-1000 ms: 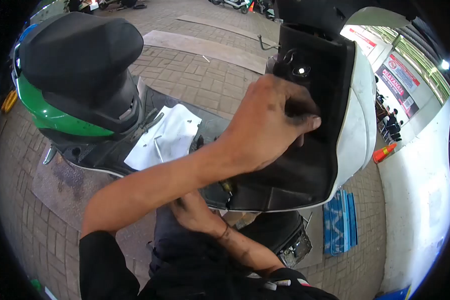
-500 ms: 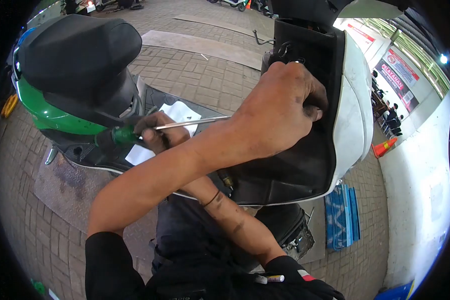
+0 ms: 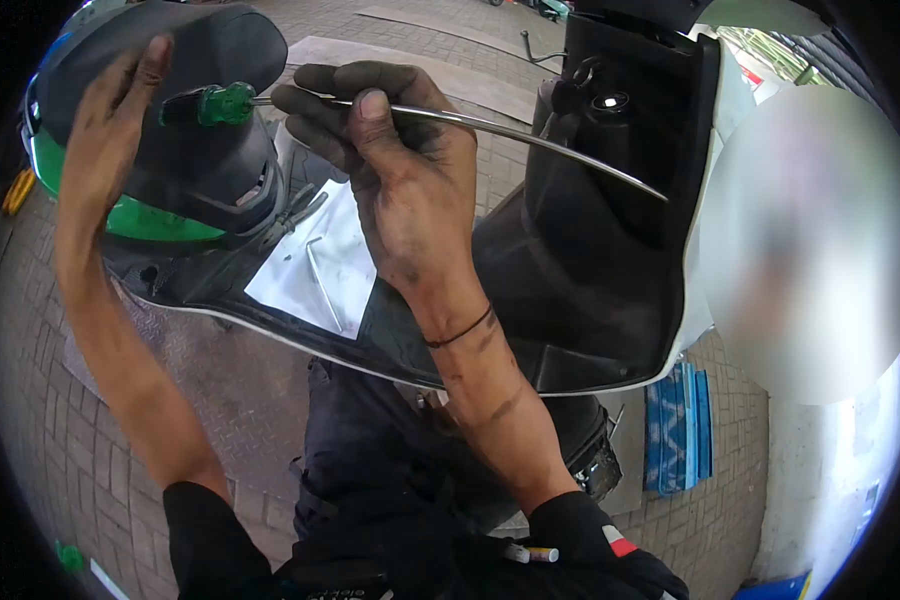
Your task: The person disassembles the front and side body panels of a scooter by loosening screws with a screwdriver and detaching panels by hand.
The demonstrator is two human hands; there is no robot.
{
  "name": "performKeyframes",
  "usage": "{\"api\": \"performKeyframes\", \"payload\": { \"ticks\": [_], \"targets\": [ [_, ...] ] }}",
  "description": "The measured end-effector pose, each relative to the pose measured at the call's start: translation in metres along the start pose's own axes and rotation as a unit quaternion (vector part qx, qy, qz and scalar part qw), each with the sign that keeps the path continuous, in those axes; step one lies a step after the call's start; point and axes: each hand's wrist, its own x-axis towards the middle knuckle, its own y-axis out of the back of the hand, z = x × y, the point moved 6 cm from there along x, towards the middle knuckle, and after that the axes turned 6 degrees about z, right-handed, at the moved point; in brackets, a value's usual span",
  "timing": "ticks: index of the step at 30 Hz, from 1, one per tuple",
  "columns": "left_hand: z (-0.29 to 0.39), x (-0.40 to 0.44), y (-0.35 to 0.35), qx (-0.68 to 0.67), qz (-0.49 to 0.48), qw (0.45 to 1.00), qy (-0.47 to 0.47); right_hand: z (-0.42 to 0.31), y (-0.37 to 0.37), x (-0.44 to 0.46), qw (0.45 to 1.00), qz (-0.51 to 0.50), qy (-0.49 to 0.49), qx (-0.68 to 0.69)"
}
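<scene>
My right hand (image 3: 410, 170) is closed round the shaft of a long screwdriver (image 3: 490, 125), with thumb and fingers pinching it near the handle. The green and black handle (image 3: 225, 104) points left; the tip reaches the black inner front panel (image 3: 610, 240) of a scooter. Raised over the black seat (image 3: 150, 60), my left hand (image 3: 115, 110) is open, left of the handle, with nothing in it. Below, a white paper (image 3: 325, 265) lies on the scooter's floorboard (image 3: 400, 345) with a bent metal rod (image 3: 322, 285) on it. Pliers (image 3: 295, 215) rest at its upper left edge.
The scooter's green side panel (image 3: 160, 222) is at the left. A blue corrugated object (image 3: 675, 430) stands on the paving at the lower right, near a white wall (image 3: 810, 500). A metal plate (image 3: 220, 400) lies beneath the scooter. A large blurred patch covers the right side.
My left hand has left the front panel and moved far left, opening. My right hand, with the screwdriver, has come up from behind my left forearm into full view.
</scene>
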Motion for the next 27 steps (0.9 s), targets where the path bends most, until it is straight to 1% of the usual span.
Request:
{"api": "performKeyframes", "payload": {
  "ticks": [1,2,3,4,6,8,9,10,12,13,15,16,17,19,20,21,22,23,24,25,26,27],
  "targets": [
    [-0.024,-0.001,-0.024,-0.121,-0.12,0.984,0.045,-0.001,-0.003,-0.001,1.0,-0.016,0.0,0.006],
    [-0.028,-0.008,-0.039,-0.238,-0.235,0.938,0.09,-0.002,-0.008,-0.001,0.999,-0.034,0.012,0.006],
    [-0.033,-0.006,-0.039,-0.236,-0.235,0.938,0.095,-0.001,-0.009,-0.002,0.999,-0.035,0.007,0.007],
    [-0.033,-0.008,-0.041,-0.255,-0.3,0.902,0.176,-0.003,-0.009,-0.002,0.999,-0.032,0.014,0.003],
    [-0.029,-0.021,-0.043,-0.272,-0.36,0.855,0.255,-0.004,-0.01,-0.005,0.999,-0.025,0.034,-0.022],
    [-0.021,-0.018,-0.026,-0.354,-0.195,0.898,0.176,-0.008,-0.012,-0.008,0.999,-0.016,0.041,-0.032],
    [-0.028,-0.018,-0.029,-0.355,-0.194,0.897,0.176,-0.01,-0.012,-0.009,0.998,-0.002,0.05,-0.04],
    [-0.02,-0.012,-0.022,-0.411,-0.162,0.896,0.037,-0.012,-0.011,-0.008,0.998,-0.002,0.05,-0.04],
    [-0.019,-0.013,-0.006,-0.434,-0.128,0.887,-0.09,-0.018,-0.011,-0.005,0.997,-0.004,0.063,-0.049],
    [-0.029,-0.011,-0.003,-0.435,-0.129,0.887,-0.089,-0.017,-0.011,-0.004,0.997,-0.003,0.062,-0.049],
    [-0.06,-0.007,-0.001,-0.442,-0.147,0.884,-0.034,-0.021,-0.014,-0.005,0.994,-0.028,0.096,-0.037],
    [-0.056,0.002,0.007,-0.443,-0.148,0.884,-0.033,-0.022,-0.015,-0.005,0.994,-0.027,0.096,-0.038],
    [-0.05,0.011,0.003,-0.445,-0.247,0.86,0.033,-0.024,-0.016,-0.006,0.994,-0.026,0.103,-0.039],
    [-0.04,0.014,-0.005,-0.436,-0.337,0.828,0.101,-0.025,-0.015,-0.01,0.993,-0.029,0.106,-0.035],
    [-0.038,0.014,-0.004,-0.36,-0.372,0.853,0.066,-0.026,-0.005,-0.012,0.987,0.026,0.116,-0.107],
    [-0.039,0.016,0.002,-0.268,-0.401,0.875,0.034,-0.029,-0.001,-0.015,0.963,0.06,0.157,-0.212],
    [-0.037,0.016,0.001,-0.332,-0.318,0.888,-0.009,-0.034,0.002,-0.02,0.924,0.101,0.189,-0.316],
    [-0.034,0.008,-0.001,-0.383,-0.232,0.892,-0.06,-0.036,-0.001,-0.019,0.953,0.111,0.151,-0.237],
    [0.006,0.004,0.02,-0.184,-0.092,0.946,-0.252,-0.039,-0.003,-0.019,0.973,0.126,0.114,-0.155],
    [0.018,-0.001,0.023,-0.19,-0.124,0.941,-0.25,-0.038,-0.009,-0.017,0.984,0.074,0.117,-0.115],
    [0.024,0.001,0.034,-0.192,-0.119,0.934,-0.275,-0.035,-0.006,-0.017,0.985,0.075,0.113,-0.106],
    [0.025,0.004,0.043,-0.203,-0.117,0.924,-0.301,-0.032,-0.009,-0.015,0.988,0.041,0.13,-0.069]
  ]
}}
